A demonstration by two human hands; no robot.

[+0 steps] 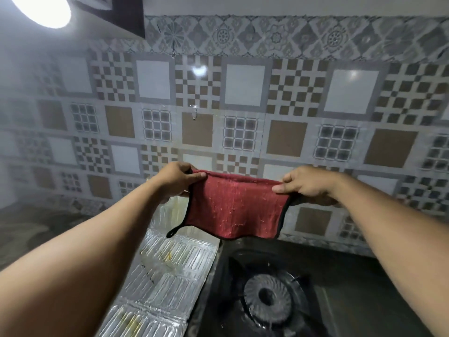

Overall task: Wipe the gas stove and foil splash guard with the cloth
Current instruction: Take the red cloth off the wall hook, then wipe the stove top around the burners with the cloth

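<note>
A patterned tile wall (243,93) fills the far side. Near right sits the black gas stove (267,295), its near edge cut off; at its left stands the ribbed foil splash guard (175,259), yellow-stained. The red cloth with black trim (235,205) hangs spread above both, top corners pinched by the left hand (179,178) and right hand (303,183). Folding it into a pad first should wipe better.

Home kitchen — gas stove (267,295), tiled wall (243,93).
</note>
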